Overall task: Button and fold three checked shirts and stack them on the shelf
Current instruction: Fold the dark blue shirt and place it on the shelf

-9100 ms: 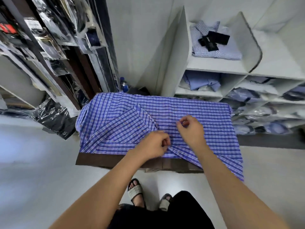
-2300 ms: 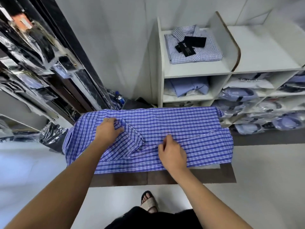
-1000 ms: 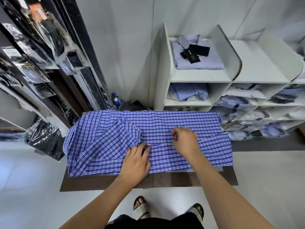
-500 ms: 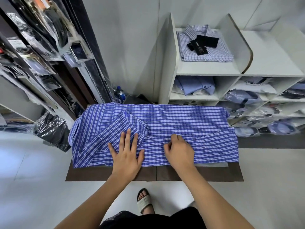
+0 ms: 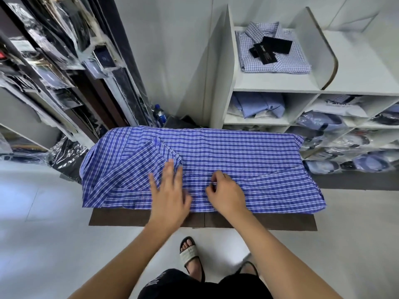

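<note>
A blue checked shirt (image 5: pixel 237 152) lies face down across the brown table (image 5: pixel 121 217), one sleeve folded over its back at the left. My left hand (image 5: pixel 169 195) lies flat on the cloth near the front edge, fingers spread and straight, just below the folded sleeve's cuff. My right hand (image 5: pixel 225 194) sits beside it to the right, fingers curled, pinching a fold of the shirt's fabric. A folded light checked shirt (image 5: pixel 274 59) with black tags rests on the top of the white shelf unit (image 5: pixel 276 86).
Lower shelf cubbies hold folded blue shirts (image 5: pixel 259 103) and bagged shirts (image 5: pixel 319 124). A rack of plastic-wrapped garments (image 5: pixel 64 57) stands at the left. A water bottle (image 5: pixel 159 115) sits on the floor behind the table. My sandalled foot (image 5: pixel 191 253) is under the table's front edge.
My left hand slid up and right over the cloth. My right hand went from lying on the shirt to pinching its fabric.
</note>
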